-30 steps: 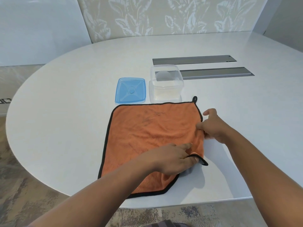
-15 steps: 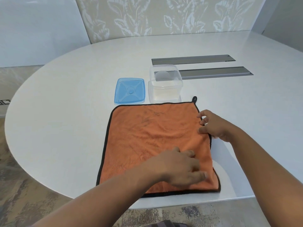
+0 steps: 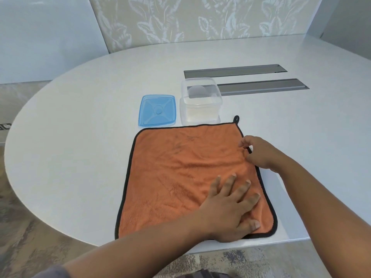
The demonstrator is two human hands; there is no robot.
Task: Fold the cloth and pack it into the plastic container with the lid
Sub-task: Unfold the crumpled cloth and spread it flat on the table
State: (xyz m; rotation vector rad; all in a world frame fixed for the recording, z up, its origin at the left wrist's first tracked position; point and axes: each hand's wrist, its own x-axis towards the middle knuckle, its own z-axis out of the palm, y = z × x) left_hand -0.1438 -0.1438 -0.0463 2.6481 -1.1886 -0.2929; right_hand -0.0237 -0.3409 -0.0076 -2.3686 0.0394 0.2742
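Observation:
An orange cloth [image 3: 172, 173] with a black hem and a small hanging loop lies spread flat on the white table near its front edge. My left hand [image 3: 230, 207] rests palm down on the cloth's near right part, fingers spread. At the cloth's right edge my right hand [image 3: 259, 153] has its fingers curled at the hem; a pinch on it is not clear. Just behind the cloth stands the clear plastic container [image 3: 200, 103], open and empty. Its blue lid [image 3: 157, 110] lies flat on the table to the container's left.
The white oval table [image 3: 80, 137] has two long grey inset strips [image 3: 261, 87] behind and right of the container. The table's front edge runs just below the cloth. A patterned wall panel stands behind the table.
The folded-under near right corner of the cloth has been laid out flat. My left hand went from pinching that corner to pressing flat with spread fingers. My right hand stayed at the right hem.

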